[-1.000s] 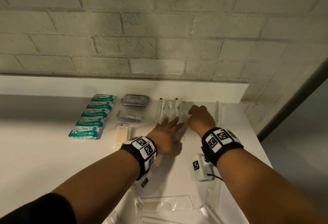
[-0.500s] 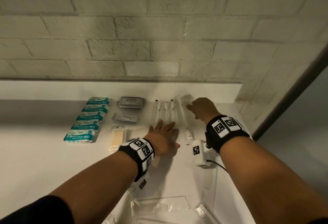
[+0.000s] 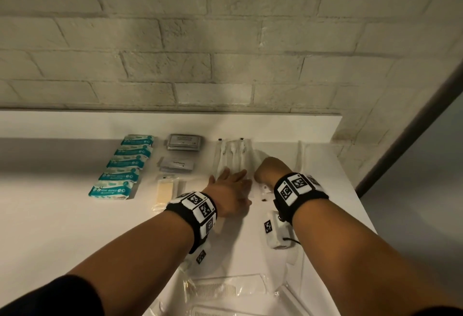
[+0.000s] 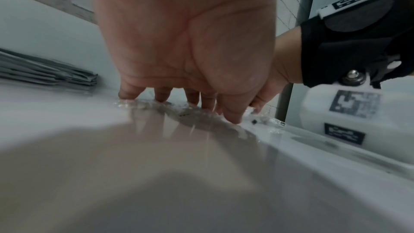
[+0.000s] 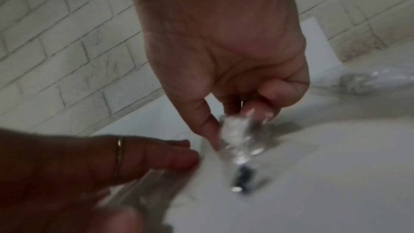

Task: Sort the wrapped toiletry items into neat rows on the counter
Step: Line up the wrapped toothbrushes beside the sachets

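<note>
A row of clear-wrapped toothbrushes (image 3: 231,153) lies at the back middle of the white counter (image 3: 62,215). My left hand (image 3: 231,183) lies flat on their near ends with its fingers (image 4: 161,95) straight, pressing the wrappers down. Just to the right, my right hand (image 3: 269,169) pinches one more wrapped toothbrush (image 5: 235,132) between thumb and fingertips, low over the counter. In the right wrist view the left hand's fingers (image 5: 156,157) lie close beside it.
Teal wipe packs (image 3: 122,168) form a row at the left. Beside them lie grey sachets (image 3: 184,143), a smaller sachet stack (image 3: 176,164) and a wrapped soap bar (image 3: 165,190). Wrapped combs (image 3: 220,290) sit near me. A brick wall stands behind, and the counter ends at the right.
My right hand has drawn back a little toward me with the wrapped toothbrush. The left hand stays flat on the toothbrush row.
</note>
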